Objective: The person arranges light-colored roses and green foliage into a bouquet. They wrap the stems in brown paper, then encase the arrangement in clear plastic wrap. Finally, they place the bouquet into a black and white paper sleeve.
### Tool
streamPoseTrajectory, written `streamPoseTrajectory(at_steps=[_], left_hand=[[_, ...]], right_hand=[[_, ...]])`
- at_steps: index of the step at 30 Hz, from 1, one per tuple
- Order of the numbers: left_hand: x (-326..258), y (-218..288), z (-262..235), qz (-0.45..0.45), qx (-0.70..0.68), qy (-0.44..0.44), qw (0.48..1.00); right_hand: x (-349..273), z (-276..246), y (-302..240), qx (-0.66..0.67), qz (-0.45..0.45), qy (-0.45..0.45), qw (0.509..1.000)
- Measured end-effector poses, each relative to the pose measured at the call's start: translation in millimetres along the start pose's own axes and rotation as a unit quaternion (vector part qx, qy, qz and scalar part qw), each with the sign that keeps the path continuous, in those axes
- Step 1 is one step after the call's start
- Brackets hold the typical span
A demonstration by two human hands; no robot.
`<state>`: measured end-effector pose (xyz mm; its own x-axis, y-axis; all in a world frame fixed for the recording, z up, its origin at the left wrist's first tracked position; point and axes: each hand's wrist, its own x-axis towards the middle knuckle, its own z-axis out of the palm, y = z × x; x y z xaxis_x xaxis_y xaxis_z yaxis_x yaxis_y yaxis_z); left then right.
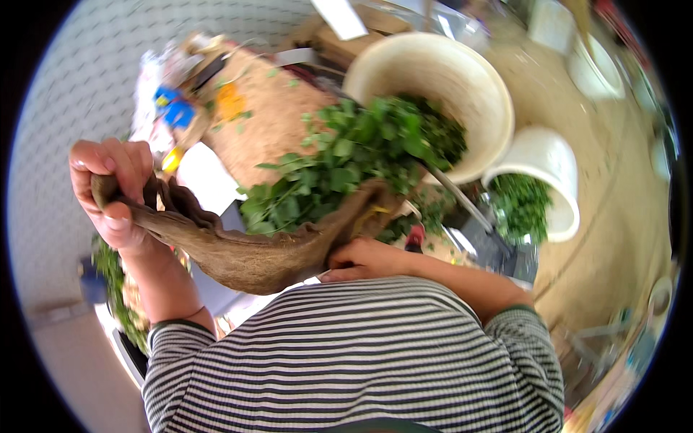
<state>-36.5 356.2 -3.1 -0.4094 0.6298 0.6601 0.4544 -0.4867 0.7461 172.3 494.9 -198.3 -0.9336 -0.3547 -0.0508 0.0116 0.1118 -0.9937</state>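
Note:
A long brown, curled, woody piece that looks like a dried palm sheath [249,260] is held up crosswise before my striped shirt. My left hand [112,184] is closed on its raised, narrow left end, the thumb below and the fingers over the top. Lower down, my right hand [361,260] grips its right part from the near side, some of its fingers hidden behind it. Just beyond the sheath, leafy green branches [346,141] lie across the table and reach over the rim of a large white tub [484,79].
A brown work table [263,108] holds plastic wrapping, a blue item [173,108] and leaf scraps. To the right, a white bucket [548,155] lies tipped with cut greens in it. More white buckets [595,68] stand at the far right. More greenery [115,281] sits at lower left.

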Motion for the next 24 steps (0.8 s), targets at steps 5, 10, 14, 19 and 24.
streamPoseTrajectory(at_steps=[5,10,14,19,24], left_hand=[[-69.1,80.5,-66.3,-0.017,0.296,0.401,0.867],[-204.6,183.2,-98.4,0.040,0.266,0.575,0.773],[-282.8,229.8,-108.6,0.114,0.317,0.647,0.684],[-404.7,252.0,-191.8,0.081,0.520,0.699,0.485],[-510.2,240.3,-254.6,-0.106,0.738,0.607,0.274]], right_hand=[[-12.4,-20.4,-30.8,0.056,0.045,-0.025,0.997],[29.1,8.1,-36.7,0.019,0.021,-0.007,1.000],[80.1,16.5,-61.8,-0.173,-0.129,-0.002,0.976],[158.3,24.9,-66.5,-0.393,-0.056,0.003,0.918],[200.7,6.5,-47.0,-0.283,0.143,-0.084,0.945]])
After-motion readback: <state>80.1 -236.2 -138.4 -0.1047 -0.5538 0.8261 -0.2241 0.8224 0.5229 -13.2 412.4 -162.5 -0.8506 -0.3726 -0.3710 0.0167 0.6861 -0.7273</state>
